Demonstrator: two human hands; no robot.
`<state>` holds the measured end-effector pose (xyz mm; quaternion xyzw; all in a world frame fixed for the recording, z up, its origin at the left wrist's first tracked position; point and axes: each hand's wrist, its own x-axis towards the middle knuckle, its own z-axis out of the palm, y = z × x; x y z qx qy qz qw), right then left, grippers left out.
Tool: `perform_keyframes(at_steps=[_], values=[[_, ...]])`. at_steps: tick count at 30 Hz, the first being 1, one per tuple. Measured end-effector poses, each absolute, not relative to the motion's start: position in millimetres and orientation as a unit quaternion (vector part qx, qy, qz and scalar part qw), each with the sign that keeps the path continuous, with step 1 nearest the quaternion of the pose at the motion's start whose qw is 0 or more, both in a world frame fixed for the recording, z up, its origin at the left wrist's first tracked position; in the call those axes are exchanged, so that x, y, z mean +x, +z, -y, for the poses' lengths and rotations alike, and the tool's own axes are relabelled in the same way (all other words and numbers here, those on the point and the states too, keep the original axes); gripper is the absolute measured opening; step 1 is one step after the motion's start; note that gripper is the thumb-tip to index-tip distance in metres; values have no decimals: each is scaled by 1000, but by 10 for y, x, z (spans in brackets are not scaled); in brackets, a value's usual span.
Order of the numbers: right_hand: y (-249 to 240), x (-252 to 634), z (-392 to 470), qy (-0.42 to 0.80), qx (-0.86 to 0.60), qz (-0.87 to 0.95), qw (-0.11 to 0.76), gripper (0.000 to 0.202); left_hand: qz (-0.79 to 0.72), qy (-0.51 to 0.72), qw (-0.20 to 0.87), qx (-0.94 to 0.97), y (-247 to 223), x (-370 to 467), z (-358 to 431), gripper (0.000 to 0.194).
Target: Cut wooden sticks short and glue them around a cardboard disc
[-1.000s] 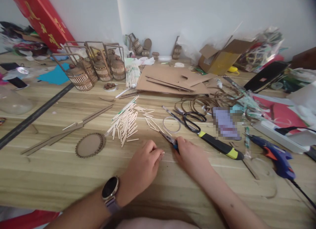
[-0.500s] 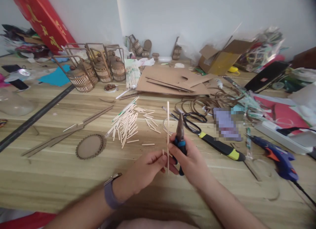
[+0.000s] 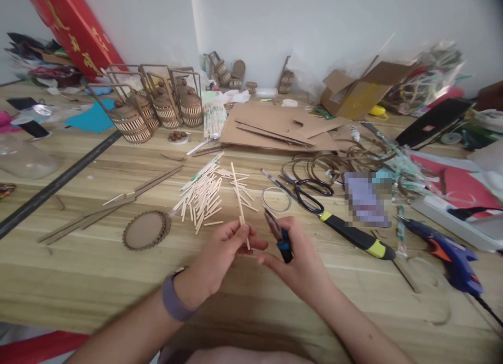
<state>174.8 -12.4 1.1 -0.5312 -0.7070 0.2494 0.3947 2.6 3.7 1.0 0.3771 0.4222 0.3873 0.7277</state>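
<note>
Between the thumb and fingers of my left hand [image 3: 230, 243] is a long thin wooden stick [image 3: 238, 194], tilted away to the upper left, with a short cut piece lying against it. My right hand [image 3: 296, 249] is closed around a pair of pliers [image 3: 280, 230] with dark blue handles; the jaws point up and left, apart from the stick. Beyond my left hand lies a loose pile of short wooden sticks [image 3: 202, 196]. A round cardboard disc with a ridged rim [image 3: 144, 231] rests to the left of that hand.
Black-handled scissors [image 3: 310, 194], a yellow-and-black handled tool [image 3: 353, 235] and a blue glue gun [image 3: 448, 249] lie on the right. Flat cardboard [image 3: 271, 125] is further back, with small lidded baskets [image 3: 131, 123] at back left. A tape ring [image 3: 276, 198] lies past the pliers.
The long stick has gone from upright by my right hand's thumb to tilted in my left hand. My hands have moved apart, and the pliers now lean left.
</note>
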Motion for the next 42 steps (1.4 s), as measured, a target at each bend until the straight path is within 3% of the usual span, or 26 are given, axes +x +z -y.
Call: perform_keyframes(at_steps=[7,13,19,22,25,30,35,42], values=[[-95,1692,166,161,-492,778,357,38,-369,389,742,403,-22,81,-13,43],[-85,1682,164,185,-516,760,351,38,-354,387,710,469,-18,94,13,45],[-60,1661,172,221,-529,739,354,26,-360,395,692,485,-48,114,30,45],[13,1689,150,294,-559,688,357,27,-390,410,689,453,-18,88,17,41],[91,1732,124,468,-570,585,337,25,-441,447,646,434,1,36,-10,35],[102,1702,134,759,-420,377,325,30,-372,452,686,432,-18,13,-18,31],[78,1625,174,837,-366,261,313,32,-339,392,757,397,15,56,19,39],[158,1690,190,834,-371,304,273,36,-358,397,757,375,82,24,-15,40]])
